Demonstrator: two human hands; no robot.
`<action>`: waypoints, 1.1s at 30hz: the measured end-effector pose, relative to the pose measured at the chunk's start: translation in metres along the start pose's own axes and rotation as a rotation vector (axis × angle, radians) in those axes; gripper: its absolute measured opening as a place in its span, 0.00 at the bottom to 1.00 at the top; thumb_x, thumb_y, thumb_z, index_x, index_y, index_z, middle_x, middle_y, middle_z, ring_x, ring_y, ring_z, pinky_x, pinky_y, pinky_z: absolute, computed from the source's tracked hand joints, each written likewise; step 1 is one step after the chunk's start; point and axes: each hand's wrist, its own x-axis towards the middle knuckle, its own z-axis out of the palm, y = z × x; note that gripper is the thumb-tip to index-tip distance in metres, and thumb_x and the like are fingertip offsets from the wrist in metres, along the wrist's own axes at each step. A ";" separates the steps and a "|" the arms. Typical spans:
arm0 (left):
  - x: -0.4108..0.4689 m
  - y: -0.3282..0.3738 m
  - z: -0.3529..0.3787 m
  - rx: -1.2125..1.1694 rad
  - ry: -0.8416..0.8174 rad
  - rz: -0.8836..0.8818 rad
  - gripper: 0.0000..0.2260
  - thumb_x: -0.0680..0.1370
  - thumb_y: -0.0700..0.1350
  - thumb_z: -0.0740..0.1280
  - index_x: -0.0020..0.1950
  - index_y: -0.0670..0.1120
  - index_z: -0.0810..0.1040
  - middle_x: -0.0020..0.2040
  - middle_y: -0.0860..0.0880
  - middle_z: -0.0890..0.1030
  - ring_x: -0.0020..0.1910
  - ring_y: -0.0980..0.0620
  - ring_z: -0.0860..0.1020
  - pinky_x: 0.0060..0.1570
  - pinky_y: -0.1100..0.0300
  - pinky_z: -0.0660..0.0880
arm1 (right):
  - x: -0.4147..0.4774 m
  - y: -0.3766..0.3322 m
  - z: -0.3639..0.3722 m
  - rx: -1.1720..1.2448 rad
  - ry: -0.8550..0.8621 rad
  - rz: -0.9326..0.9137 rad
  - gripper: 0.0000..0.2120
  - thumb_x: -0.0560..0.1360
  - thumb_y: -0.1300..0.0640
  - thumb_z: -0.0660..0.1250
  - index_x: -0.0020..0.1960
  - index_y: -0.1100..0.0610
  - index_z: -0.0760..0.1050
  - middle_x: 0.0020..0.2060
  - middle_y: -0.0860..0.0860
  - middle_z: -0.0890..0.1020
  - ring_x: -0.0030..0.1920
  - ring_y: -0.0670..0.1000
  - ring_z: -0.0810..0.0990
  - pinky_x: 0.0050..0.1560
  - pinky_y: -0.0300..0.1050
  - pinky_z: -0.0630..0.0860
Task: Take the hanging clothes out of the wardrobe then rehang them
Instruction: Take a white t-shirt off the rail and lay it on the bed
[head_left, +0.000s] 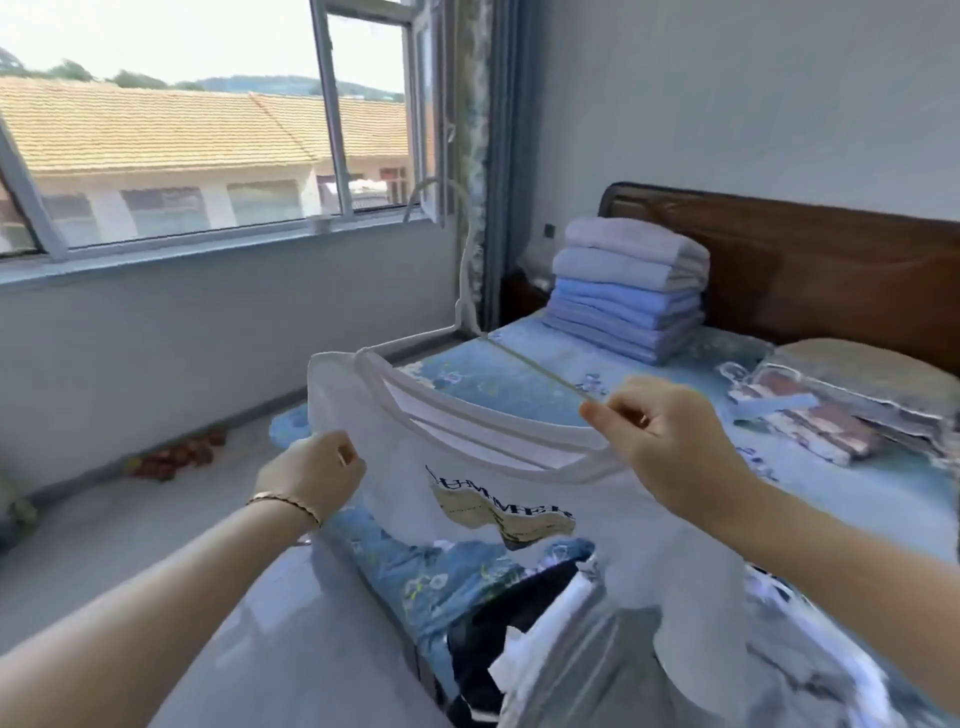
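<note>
Item: white T-shirt (405, 467) with printed chest panel, held up over the bed (519, 384), hem trailing toward a heap of dark and pale clothes (493, 649) at the near edge. White hanger (464, 280) partly fitted: hook upright and away from the person, long axis running left to right. Its left arm is tucked into the shirt's shoulder; its right arm lies bare outside the neck opening. Left hand (311, 475) grips the shoulder fabric with curled fingers. Right hand (665, 441) pinches the collar rim where the bare arm's tip meets it — it is the nearer hand for stretching the neck over that tip, likely the next step. Surface: blue floral bedspread carrying a stack of folded blue bedding (628, 291) and a pillow (857, 374) beneath a dark wooden headboard (805, 260). Room: open window (182, 130) onto tiled roofs, patterned curtain (478, 130), pale floor (130, 519) — wardrobe not in view.
</note>
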 end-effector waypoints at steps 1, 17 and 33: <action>0.000 0.007 0.004 -0.012 -0.001 0.029 0.09 0.75 0.45 0.60 0.34 0.50 0.69 0.43 0.44 0.78 0.42 0.43 0.74 0.41 0.60 0.68 | -0.007 -0.002 -0.009 -0.010 0.017 0.019 0.22 0.75 0.55 0.67 0.28 0.66 0.66 0.25 0.51 0.67 0.34 0.50 0.68 0.34 0.34 0.63; -0.003 0.146 0.091 -0.028 -0.241 0.402 0.08 0.76 0.44 0.60 0.36 0.49 0.72 0.38 0.47 0.78 0.39 0.46 0.76 0.37 0.61 0.70 | -0.071 0.098 -0.152 -0.272 0.162 0.523 0.15 0.78 0.56 0.63 0.38 0.66 0.77 0.29 0.56 0.75 0.33 0.51 0.71 0.37 0.41 0.66; 0.066 0.252 0.335 0.155 -0.541 0.180 0.14 0.79 0.44 0.55 0.33 0.49 0.66 0.34 0.49 0.74 0.35 0.48 0.72 0.34 0.61 0.66 | -0.155 0.523 -0.034 -0.259 -0.057 0.939 0.16 0.73 0.56 0.61 0.45 0.68 0.81 0.36 0.64 0.80 0.40 0.62 0.78 0.40 0.42 0.63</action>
